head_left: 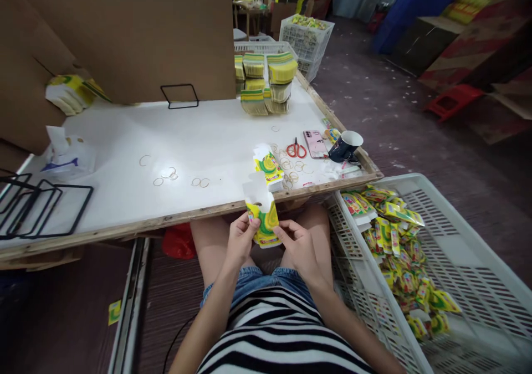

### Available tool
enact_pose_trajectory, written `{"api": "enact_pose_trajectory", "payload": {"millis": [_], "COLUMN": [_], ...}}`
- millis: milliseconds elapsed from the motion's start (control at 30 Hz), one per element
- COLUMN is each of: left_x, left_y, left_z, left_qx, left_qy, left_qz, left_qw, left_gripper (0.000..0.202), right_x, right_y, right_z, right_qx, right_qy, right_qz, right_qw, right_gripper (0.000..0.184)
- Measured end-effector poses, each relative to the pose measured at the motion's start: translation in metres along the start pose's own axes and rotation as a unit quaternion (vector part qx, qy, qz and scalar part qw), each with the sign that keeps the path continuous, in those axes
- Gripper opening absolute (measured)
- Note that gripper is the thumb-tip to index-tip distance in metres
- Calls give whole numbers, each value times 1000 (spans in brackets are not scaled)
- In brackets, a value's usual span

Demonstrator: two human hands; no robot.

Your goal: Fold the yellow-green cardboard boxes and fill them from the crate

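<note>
Both grips are closed on one small yellow-and-green printed cardboard carton (264, 221). The left hand (240, 240) pinches its left edge and the right hand (298, 245) its lower right side. It is held over the lap, just below the wooden edge of the white-topped desk (187, 136). Its long axis is upright, with the open white flaps pointing up and away. Its print is too small to read. Beyond it on the desk lie a stack of matching flat cartons (269, 170), red-handled scissors (296, 149), a pink phone (315, 143) and a dark mug (344, 145). A white plastic crate (465, 252) at the right holds yellow sachets (394, 235).
</note>
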State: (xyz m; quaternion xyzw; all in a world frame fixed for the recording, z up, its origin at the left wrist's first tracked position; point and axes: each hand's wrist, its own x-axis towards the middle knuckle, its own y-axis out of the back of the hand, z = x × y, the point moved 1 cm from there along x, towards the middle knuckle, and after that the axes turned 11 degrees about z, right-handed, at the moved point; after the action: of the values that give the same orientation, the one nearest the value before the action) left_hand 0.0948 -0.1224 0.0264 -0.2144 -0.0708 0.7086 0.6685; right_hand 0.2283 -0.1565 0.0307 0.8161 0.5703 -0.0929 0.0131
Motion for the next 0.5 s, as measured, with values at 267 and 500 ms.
{"api": "enact_pose_trajectory", "payload": {"millis": [267, 500], "left_x": [-9, -14], "left_y": [-8, -3], "left_z": [14, 24], "left_qx": [111, 118], "left_qy": [-97, -40], "left_qz": [40, -109], "left_qw": [988, 986], "left_gripper": [67, 51], "right_x": [5, 16], "right_y": [5, 18], "right_z": [4, -18], "right_qx": [-59, -32], "right_qy": [76, 101], "right_qz": [49, -90], "right_qw": [994, 990], "right_gripper": [20, 45]}}
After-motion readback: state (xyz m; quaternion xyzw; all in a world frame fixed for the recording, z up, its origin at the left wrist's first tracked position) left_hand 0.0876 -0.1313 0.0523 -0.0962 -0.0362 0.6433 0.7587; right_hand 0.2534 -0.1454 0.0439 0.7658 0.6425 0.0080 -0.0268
